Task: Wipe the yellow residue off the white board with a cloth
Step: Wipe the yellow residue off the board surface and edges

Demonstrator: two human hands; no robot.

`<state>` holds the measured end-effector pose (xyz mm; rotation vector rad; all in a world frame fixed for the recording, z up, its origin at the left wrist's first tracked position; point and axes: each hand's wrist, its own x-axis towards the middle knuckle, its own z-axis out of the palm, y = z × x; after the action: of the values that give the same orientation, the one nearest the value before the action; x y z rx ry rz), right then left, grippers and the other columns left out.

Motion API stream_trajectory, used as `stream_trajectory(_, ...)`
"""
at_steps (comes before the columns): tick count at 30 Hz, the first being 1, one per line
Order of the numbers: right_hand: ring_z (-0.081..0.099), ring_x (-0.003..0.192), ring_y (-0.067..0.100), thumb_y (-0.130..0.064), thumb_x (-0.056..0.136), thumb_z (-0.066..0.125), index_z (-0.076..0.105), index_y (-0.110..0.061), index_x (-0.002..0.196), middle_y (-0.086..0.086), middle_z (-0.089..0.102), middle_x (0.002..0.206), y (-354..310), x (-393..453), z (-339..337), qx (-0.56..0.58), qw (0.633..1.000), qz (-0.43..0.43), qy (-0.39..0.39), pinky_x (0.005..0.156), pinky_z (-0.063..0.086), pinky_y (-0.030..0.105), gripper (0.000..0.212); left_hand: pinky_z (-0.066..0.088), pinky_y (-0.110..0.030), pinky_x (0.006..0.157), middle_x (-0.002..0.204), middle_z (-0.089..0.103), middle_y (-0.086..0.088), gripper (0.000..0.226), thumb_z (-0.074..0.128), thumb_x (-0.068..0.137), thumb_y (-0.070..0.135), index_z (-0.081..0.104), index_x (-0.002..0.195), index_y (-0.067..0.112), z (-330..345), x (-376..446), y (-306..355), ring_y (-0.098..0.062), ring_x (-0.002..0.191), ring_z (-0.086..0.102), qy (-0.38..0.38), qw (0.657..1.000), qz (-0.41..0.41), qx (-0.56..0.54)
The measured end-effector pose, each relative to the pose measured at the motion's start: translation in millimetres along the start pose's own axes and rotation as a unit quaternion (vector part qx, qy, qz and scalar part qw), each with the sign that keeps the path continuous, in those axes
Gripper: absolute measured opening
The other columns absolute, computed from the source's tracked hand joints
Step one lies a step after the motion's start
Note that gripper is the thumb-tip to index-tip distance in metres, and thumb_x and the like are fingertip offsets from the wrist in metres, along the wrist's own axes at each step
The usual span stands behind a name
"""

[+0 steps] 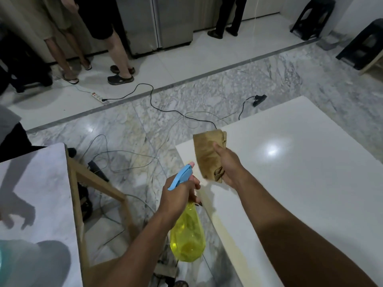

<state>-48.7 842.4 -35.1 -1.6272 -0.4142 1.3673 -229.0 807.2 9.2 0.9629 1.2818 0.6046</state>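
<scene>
Nearest, the left hand (178, 195) grips a yellow spray bottle (187, 237) beside the white board's (300, 183) left edge, where faint, perhaps yellowish residue (234, 241) runs; right hand (230, 164) fingers clutch a brown cloth (207, 152) above its far-left corner.

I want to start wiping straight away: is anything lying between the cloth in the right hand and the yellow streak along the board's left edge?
Nothing visible. The cloth in the right hand hangs just above the white board; the yellow residue lies uncovered.
</scene>
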Motion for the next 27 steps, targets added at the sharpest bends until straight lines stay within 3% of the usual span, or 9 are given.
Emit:
stream_trajectory(4,0.063,0.101,0.031,-0.049,0.104,0.043,0.058,-0.020,0.133,0.009,0.065,0.119,-26.0,43.5,32.2,-0.181,0.974,-0.129,0.053,0.068,0.058,0.040,0.044,0.053,-0.029,0.053,0.099,0.070,-0.026,0.023,0.044,0.082,-0.014,0.066,0.091,-0.011,-26.4,12.1,-11.2,-0.026,0.049,0.058,-0.009,1.000,0.002,-0.028)
stream_trajectory(6,0.062,0.111,0.037,-0.047,0.106,0.039,0.054,-0.023,0.139,0.013,0.065,0.127,-23.6,69.6,44.6,-0.292,0.937,-0.181,0.058,0.085,0.054,0.047,0.044,0.053,-0.031,0.054,0.099,0.071,-0.024,0.020,0.044,0.081,-0.014,0.063,0.088,-0.016,-37.1,14.8,-15.9,-0.026,0.048,0.057,-0.010,0.999,0.003,-0.033)
stream_trajectory(8,0.057,0.123,0.037,-0.041,0.108,0.037,0.050,-0.020,0.143,0.016,0.063,0.134,-6.4,99.8,61.3,-0.373,0.903,-0.208,0.048,0.101,0.046,0.045,0.043,0.053,-0.030,0.054,0.098,0.073,-0.020,0.021,0.045,0.082,-0.013,0.066,0.086,-0.012,-48.9,21.2,-24.2,-0.026,0.048,0.058,-0.008,0.999,0.003,-0.031)
stream_trajectory(10,0.045,0.139,0.039,-0.042,0.107,0.034,0.044,-0.022,0.148,0.016,0.055,0.146,11.0,114.5,69.6,-0.479,0.851,-0.211,0.031,0.113,0.036,0.051,0.047,0.052,-0.027,0.051,0.098,0.073,-0.019,0.023,0.044,0.081,-0.014,0.066,0.078,-0.007,-52.7,21.3,-23.0,-0.027,0.050,0.059,-0.009,0.999,-0.001,-0.042)
stream_trajectory(12,0.015,0.155,0.037,-0.045,0.106,0.032,0.026,-0.034,0.157,0.007,0.026,0.167,38.1,119.1,81.0,-0.613,0.765,-0.197,0.015,0.123,0.012,0.058,0.053,0.051,-0.025,0.051,0.099,0.074,-0.018,0.023,0.044,0.079,-0.013,0.066,0.075,-0.006,-59.4,24.2,-27.4,-0.028,0.052,0.060,-0.008,0.999,-0.003,-0.042)
stream_trajectory(14,-0.006,0.157,0.034,-0.048,0.104,0.030,0.009,-0.044,0.159,-0.001,0.000,0.172,62.4,111.1,81.9,-0.693,0.690,-0.210,0.003,0.123,-0.002,0.059,0.059,0.053,-0.026,0.052,0.098,0.074,-0.019,0.025,0.044,0.077,-0.014,0.067,0.084,-0.008,-65.4,26.2,-31.7,-0.029,0.055,0.060,-0.006,0.999,-0.013,-0.043)
stream_trajectory(18,-0.006,0.158,0.034,-0.059,0.092,0.010,0.008,-0.048,0.159,-0.002,-0.002,0.172,79.2,92.6,59.1,-0.734,0.616,-0.287,-0.023,0.122,-0.002,0.060,0.068,0.055,-0.029,0.056,0.097,0.071,-0.022,0.047,0.044,0.075,-0.015,0.072,0.107,0.006,-66.8,24.4,-32.7,-0.027,0.057,0.060,-0.024,0.999,-0.017,-0.045)
stream_trajectory(22,0.001,0.158,0.034,-0.053,0.094,0.022,0.019,-0.048,0.157,-0.001,0.003,0.172,92.5,80.2,33.6,-0.751,0.563,-0.340,-0.050,0.123,0.003,0.061,0.063,0.054,-0.027,0.052,0.099,0.072,-0.023,0.025,0.043,0.076,-0.016,0.066,0.085,-0.011,-64.2,18.6,-26.1,-0.026,0.052,0.061,-0.017,0.999,-0.020,-0.031)
stream_trajectory(27,0.000,0.158,0.032,-0.051,0.095,0.031,0.036,-0.048,0.150,-0.003,0.002,0.172,108.3,53.2,2.2,-0.766,0.533,-0.349,-0.087,0.123,0.013,0.061,0.056,0.054,-0.030,0.056,0.097,0.072,-0.020,0.031,0.043,0.076,-0.015,0.068,0.081,0.002,-55.9,2.4,-25.3,-0.028,0.054,0.059,-0.029,0.999,-0.010,-0.014)
